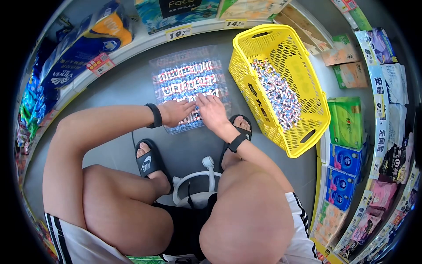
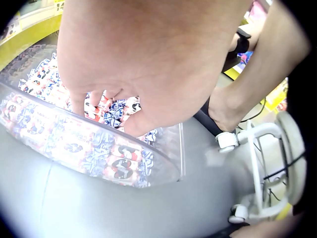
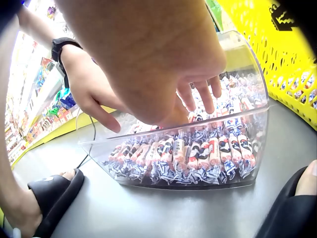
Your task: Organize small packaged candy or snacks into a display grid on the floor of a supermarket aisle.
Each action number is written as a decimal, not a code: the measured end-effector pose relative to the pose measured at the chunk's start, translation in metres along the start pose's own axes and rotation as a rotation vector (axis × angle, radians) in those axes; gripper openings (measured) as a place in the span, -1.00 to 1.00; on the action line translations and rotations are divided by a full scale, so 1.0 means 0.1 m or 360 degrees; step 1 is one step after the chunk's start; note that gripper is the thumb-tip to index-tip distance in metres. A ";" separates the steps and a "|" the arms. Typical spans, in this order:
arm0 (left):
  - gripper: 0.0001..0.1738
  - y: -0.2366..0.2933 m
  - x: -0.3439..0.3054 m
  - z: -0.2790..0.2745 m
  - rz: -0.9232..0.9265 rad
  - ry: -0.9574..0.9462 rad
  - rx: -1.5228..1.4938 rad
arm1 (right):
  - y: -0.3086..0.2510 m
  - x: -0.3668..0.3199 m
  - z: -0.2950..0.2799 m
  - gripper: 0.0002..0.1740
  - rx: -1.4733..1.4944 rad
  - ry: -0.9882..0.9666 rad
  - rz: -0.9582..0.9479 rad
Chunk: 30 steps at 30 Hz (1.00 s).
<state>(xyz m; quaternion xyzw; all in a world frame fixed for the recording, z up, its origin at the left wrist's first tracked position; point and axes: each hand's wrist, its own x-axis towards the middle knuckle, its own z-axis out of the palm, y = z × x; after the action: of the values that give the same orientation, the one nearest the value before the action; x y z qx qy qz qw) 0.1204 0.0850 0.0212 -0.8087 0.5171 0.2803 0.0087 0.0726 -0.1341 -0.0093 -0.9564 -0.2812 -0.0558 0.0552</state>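
A clear plastic box (image 3: 262,106) stands on the floor, filled with wrapped candies (image 1: 187,83) laid side by side in rows. My left hand (image 1: 177,113) reaches over the near left part of the box with its fingers down among the candies. In the left wrist view, candies show in the gap between its thumb (image 2: 141,123) and fingers. Close beside it, my right hand (image 1: 212,110) reaches in from the right, fingers (image 3: 203,96) spread and pointing down onto the candies. The right thumb is partly hidden behind the box wall.
A yellow basket (image 1: 239,66) with a heap of loose wrapped candies (image 1: 279,94) stands right of the box. Sandalled feet (image 1: 151,160) and a white wheeled stool base (image 1: 193,176) are on the near side. Shelves with tissue packs (image 1: 345,123) line the left, back and right.
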 end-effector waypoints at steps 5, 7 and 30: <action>-0.33 0.18 -0.02 -0.16 0.0036 0.0218 -0.0007 | 0.13 0.11 -0.33 -0.56 0.0336 -0.0053 0.0048; -0.41 0.29 0.00 -0.30 0.0010 0.0248 -0.0042 | 0.21 0.15 -0.43 -0.71 0.0573 -0.0048 0.0102; -0.89 1.40 1.43 -2.09 0.0231 0.1246 -0.0490 | 1.66 -0.75 -2.10 -0.78 0.0602 0.0354 0.1272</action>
<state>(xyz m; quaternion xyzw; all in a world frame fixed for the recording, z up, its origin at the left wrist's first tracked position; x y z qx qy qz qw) 0.1396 -0.1622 0.1699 -0.8075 0.4891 0.0260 -0.3287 0.0840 -0.3412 0.1749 -0.9512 0.1125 -0.0800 0.2761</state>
